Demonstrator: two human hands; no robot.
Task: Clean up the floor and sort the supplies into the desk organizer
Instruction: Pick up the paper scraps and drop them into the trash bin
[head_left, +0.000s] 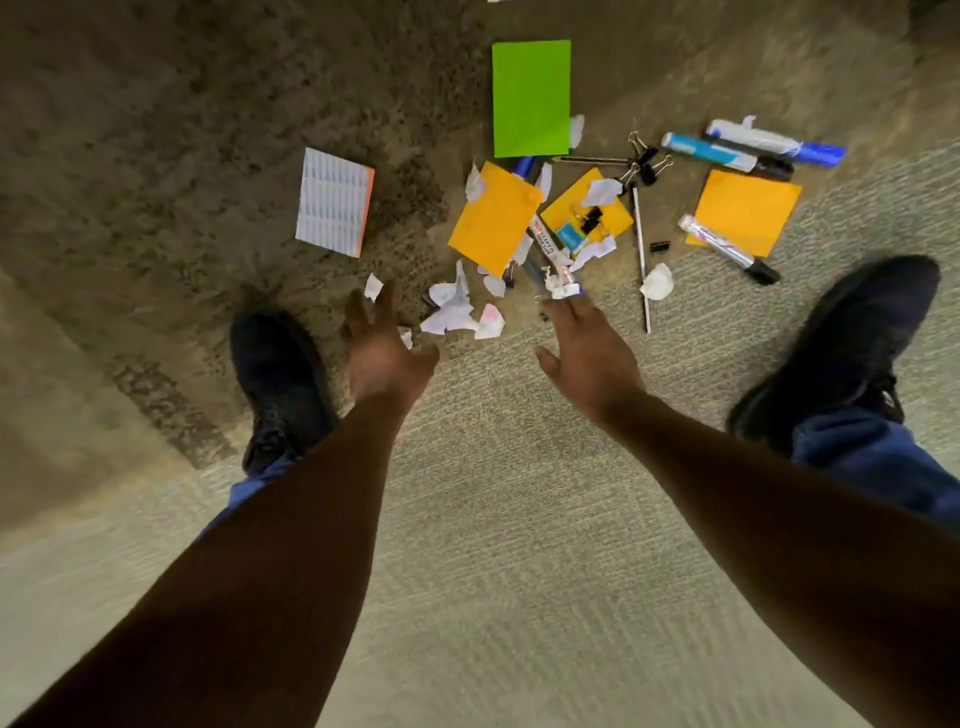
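Supplies lie scattered on the carpet (493, 493): a green paper pad (531, 97), orange paper pads (493, 218) (745, 210), a white lined pad (334, 201), several markers (727, 151) (730, 249), black binder clips (645, 158), a thin pen (640, 249) and crumpled white paper scraps (454, 309). My left hand (384, 348) reaches down with fingers spread, just left of the scraps. My right hand (587, 348) stretches out with straight fingers, its tips at a crumpled scrap (558, 283) beside a marker (550, 247). Neither hand holds anything.
My two black shoes (280, 384) (841, 348) stand on either side of the mess. The carpet is darker at the upper left. No desk organizer is in view.
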